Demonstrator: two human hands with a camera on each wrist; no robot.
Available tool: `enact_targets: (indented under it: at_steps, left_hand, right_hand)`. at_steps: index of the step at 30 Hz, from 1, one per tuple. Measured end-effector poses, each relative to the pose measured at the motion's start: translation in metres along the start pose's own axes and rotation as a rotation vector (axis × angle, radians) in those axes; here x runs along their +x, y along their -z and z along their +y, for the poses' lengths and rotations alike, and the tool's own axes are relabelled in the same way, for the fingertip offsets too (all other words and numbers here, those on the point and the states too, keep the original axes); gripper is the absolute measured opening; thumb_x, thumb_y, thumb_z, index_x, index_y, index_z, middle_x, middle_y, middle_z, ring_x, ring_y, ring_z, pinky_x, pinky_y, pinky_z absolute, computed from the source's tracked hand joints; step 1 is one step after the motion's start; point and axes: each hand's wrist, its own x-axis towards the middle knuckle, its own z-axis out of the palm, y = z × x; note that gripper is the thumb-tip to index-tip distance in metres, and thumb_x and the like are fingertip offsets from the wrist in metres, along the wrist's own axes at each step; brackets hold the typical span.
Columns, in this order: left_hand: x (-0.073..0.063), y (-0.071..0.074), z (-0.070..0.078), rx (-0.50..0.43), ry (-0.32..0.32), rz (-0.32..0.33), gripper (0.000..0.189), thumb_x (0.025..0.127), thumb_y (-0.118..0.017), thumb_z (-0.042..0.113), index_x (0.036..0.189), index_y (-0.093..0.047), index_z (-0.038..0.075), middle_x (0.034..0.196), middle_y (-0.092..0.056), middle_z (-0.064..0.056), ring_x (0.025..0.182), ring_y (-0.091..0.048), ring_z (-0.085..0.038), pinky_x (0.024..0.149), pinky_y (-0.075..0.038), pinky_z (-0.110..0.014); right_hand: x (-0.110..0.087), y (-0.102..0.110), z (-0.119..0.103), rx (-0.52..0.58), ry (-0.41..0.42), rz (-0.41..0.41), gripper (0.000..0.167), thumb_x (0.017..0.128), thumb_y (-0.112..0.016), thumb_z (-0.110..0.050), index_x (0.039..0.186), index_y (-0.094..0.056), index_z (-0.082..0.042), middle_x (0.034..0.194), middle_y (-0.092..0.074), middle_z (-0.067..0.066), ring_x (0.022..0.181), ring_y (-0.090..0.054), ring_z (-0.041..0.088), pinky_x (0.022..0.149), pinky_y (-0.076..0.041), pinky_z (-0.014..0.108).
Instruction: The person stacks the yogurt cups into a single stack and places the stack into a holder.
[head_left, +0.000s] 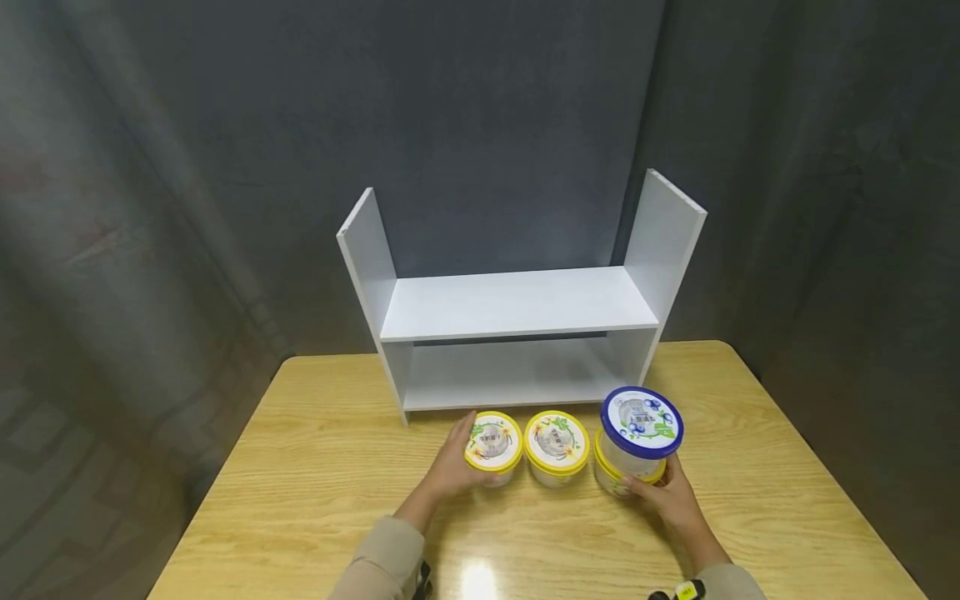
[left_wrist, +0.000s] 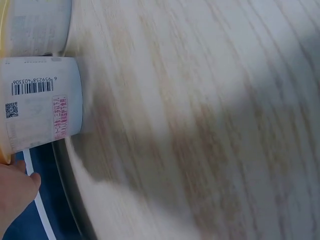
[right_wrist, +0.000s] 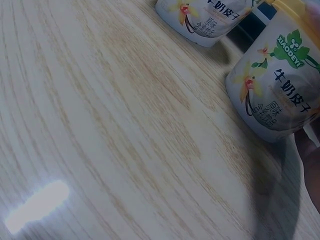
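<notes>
Three yellow-lidded dairy tubs stand in a row on the table, before the shelf. My left hand holds the left tub, fingers along its far left side and thumb at the near side. In the left wrist view, that tub's barcode side faces the camera. The middle tub stands untouched between the hands. My right hand grips the right yellow-lidded tub, its thumb on the front. A blue-lidded tub with blueberries on its lid sits stacked on that one. The right wrist view shows the gripped tub's printed front.
A white two-level shelf with tall side panels stands at the back of the wooden table, just behind the tubs. Dark grey curtains hang behind and on both sides.
</notes>
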Motion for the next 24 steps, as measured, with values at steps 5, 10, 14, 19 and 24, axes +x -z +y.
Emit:
enact_targets:
  at_steps: [5, 10, 14, 19, 24]
  left_hand:
    - [-0.001, -0.001, 0.001, -0.023, 0.002, 0.043, 0.107, 0.051, -0.081, 0.022, 0.137, -0.019, 0.006, 0.136, -0.025, -0.017, 0.119, -0.027, -0.038, 0.093, -0.024, -0.055]
    - [-0.002, 0.004, 0.006, -0.042, 0.008, 0.058, 0.105, 0.053, -0.081, 0.024, 0.137, -0.021, 0.008, 0.136, -0.025, -0.016, 0.119, -0.028, -0.039, 0.092, -0.024, -0.057]
    - [-0.002, 0.011, 0.013, -0.063, 0.006, 0.065, 0.105, 0.053, -0.081, 0.026, 0.137, -0.022, 0.008, 0.138, -0.023, -0.015, 0.120, -0.026, -0.039, 0.091, -0.022, -0.059]
    - [-0.001, 0.021, 0.025, -0.067, -0.015, 0.086, 0.105, 0.052, -0.082, 0.027, 0.137, -0.022, 0.010, 0.138, -0.024, -0.012, 0.121, -0.026, -0.035, 0.093, -0.021, -0.057]
    - [0.001, 0.030, 0.039, -0.080, -0.055, 0.096, 0.105, 0.051, -0.082, 0.028, 0.136, -0.024, 0.011, 0.137, -0.026, -0.011, 0.121, -0.026, -0.033, 0.093, -0.022, -0.058]
  right_hand:
    - [0.000, 0.001, 0.002, 0.016, 0.028, 0.000, 0.075, 0.070, -0.068, -0.001, 0.128, -0.024, -0.021, 0.110, -0.040, -0.013, 0.097, -0.041, -0.004, 0.079, -0.034, 0.007]
    - [0.001, 0.001, 0.003, 0.003, 0.004, -0.001, 0.079, 0.070, -0.069, -0.004, 0.132, -0.021, -0.018, 0.114, -0.037, -0.009, 0.099, -0.039, -0.003, 0.080, -0.034, 0.007]
    - [0.000, 0.001, 0.002, 0.001, -0.019, 0.000, 0.082, 0.070, -0.069, -0.005, 0.133, -0.018, -0.017, 0.117, -0.035, -0.005, 0.099, -0.039, -0.002, 0.080, -0.033, 0.007]
    - [0.000, 0.001, 0.002, 0.000, 0.015, -0.006, 0.079, 0.071, -0.068, -0.003, 0.132, -0.020, -0.017, 0.114, -0.037, -0.007, 0.098, -0.039, -0.003, 0.080, -0.034, 0.007]
    - [0.000, 0.001, 0.002, 0.027, 0.024, -0.018, 0.079, 0.071, -0.068, -0.002, 0.131, -0.021, -0.020, 0.113, -0.037, -0.011, 0.099, -0.039, -0.003, 0.080, -0.033, 0.008]
